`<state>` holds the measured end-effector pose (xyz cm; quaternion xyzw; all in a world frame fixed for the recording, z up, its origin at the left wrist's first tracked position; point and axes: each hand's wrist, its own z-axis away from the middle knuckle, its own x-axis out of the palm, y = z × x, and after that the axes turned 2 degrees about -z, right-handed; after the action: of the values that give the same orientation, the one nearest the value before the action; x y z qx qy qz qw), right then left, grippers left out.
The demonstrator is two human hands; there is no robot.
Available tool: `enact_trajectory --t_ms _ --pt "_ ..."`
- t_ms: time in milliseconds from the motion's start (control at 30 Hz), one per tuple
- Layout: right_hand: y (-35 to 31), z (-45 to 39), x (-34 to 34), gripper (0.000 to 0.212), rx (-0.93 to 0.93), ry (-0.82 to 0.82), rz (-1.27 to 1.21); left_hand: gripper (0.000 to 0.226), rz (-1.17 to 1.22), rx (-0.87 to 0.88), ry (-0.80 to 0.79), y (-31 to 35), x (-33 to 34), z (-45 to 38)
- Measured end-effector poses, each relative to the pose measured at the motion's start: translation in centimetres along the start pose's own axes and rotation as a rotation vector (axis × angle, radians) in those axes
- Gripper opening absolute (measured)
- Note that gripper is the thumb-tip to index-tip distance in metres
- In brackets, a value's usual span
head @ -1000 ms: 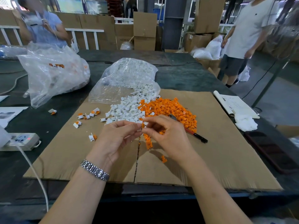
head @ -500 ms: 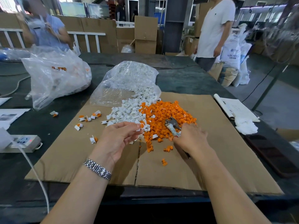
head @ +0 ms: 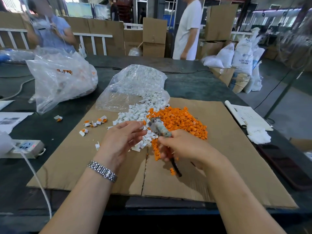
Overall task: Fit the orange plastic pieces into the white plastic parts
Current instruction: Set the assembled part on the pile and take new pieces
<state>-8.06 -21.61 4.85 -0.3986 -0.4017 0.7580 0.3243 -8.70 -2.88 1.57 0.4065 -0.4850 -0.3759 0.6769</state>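
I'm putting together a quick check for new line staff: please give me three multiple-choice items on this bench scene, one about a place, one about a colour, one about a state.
1. Where does the orange pile lie against the white pile?
A. To its right
B. To its left
C. Inside the clear bag

2. What colour is the watch band on the left wrist?
A. Black
B. Silver
C. Red

3. What is the right hand doing?
A. Lying flat on the cardboard
B. Holding a sheet of paper
C. Gripping pliers

Answers:
1. A, the orange heap touches the white heap's right edge on the cardboard.
2. B, the metal links shine silver.
3. C, its fingers curl round the handles, with the tool head pointing at the left hand.
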Motion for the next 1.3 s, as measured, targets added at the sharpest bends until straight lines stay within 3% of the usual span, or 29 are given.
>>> enact_trajectory --t_ms 100,400,867,1100,1200,1300 --pt "-0.3 0.4 1.7 0.022 -0.017 -0.051 -0.149 0.01 -0.028 0.004 -0.002 0.4 0.0 0.2" --pt "-0.5 1.1 3.3 0.027 -0.068 -0.01 -0.019 0.005 -0.15 0.064 0.061 0.8 -0.1 0.7" --pt "0.5 0.2 6.3 0.037 -0.179 0.263 0.322 0.007 -0.181 0.076 0.102 0.5 -0.3 1.1" --pt "1.4 0.3 4.0 0.051 -0.071 0.019 -0.008 0.006 -0.184 0.072 0.11 0.1 -1.2 0.8" --pt "2.0 -0.7 1.7 0.04 -0.052 0.151 0.159 0.007 -0.295 0.131 0.143 0.0 -2.0 0.4" --pt "3.0 -2.0 -0.7 0.025 -0.026 0.408 0.451 0.008 -0.473 0.204 0.28 -0.3 -3.9 -0.4"
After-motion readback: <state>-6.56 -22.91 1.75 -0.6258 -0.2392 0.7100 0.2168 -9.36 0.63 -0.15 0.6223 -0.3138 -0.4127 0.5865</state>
